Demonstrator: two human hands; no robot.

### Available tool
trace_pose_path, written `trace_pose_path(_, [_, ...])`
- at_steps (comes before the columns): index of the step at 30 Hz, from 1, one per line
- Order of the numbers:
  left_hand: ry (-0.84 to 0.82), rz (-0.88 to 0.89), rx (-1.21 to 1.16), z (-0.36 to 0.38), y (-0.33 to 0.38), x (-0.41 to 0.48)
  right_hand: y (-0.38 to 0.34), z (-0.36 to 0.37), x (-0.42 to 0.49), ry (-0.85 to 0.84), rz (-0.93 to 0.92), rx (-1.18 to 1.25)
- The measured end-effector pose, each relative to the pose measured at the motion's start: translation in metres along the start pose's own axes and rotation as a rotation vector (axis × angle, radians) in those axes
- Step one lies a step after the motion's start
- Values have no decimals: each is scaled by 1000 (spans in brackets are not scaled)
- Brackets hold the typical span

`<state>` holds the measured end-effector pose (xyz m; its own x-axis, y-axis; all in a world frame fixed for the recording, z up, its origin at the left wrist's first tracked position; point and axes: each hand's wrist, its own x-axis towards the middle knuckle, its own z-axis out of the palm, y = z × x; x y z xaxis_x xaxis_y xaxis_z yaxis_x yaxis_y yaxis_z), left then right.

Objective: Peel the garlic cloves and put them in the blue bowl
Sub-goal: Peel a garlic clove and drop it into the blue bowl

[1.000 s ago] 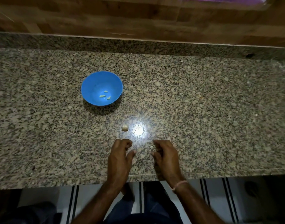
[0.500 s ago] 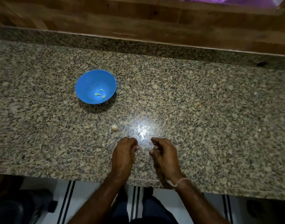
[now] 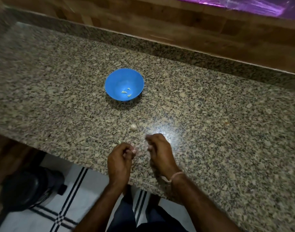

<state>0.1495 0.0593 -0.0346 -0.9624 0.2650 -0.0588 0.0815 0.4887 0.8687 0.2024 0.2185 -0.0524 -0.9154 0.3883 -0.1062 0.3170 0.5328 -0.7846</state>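
A person stands at a speckled granite counter [image 3: 210,131] and holds both hands low over its near edge. The left hand [image 3: 121,159] is curled, with the fingers bent in toward the thumb. At its fingertips [image 3: 134,151] something small and pale shows, probably a garlic clove or its skin, but it is too small and blurred to say which. The right hand [image 3: 160,149] is also curled, the fingers folded narrow, and the picture is smeared there, so it is not possible to tell whether it holds anything. The two hands are near each other but do not touch. On the right wrist there is a thin pinkish band [image 3: 176,175].

A single garlic clove [image 3: 133,127], round and whitish, lies on the counter just beyond the hands, beside a bright spot of reflected light [image 3: 160,131]. Further back stands the blue bowl [image 3: 124,85], upright, well apart from the hands. In its bottom lie three small pale peeled pieces [image 3: 126,92].

Behind the counter runs a wooden wall [image 3: 176,22]. Below the counter edge a white floor cloth with dark stripes [image 3: 68,198] is seen, and a dark round object [image 3: 26,186] at the left.
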Motion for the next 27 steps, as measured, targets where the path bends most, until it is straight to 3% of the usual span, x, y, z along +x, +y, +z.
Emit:
trace_pose_path(2, [9, -34, -2, -2, -5, -1, 12, -12, -5, 84, 80, -17])
trace_pose_path(6, [37, -67, -3, -3, -10, -5, 17, -14, -17, 94, 100, -94])
trace_pose_path(13, [36, -69, 28, 0, -5, -3, -12, 14, 12, 48, 60, -16])
trace_pose_path(20, [42, -72, 15, -4, -7, -2, 7, 7, 4, 136, -61, -168])
trace_pose_path(27, [16, -104, 41, -5, -6, 2, -7, 20, 18, 67, -124, -125])
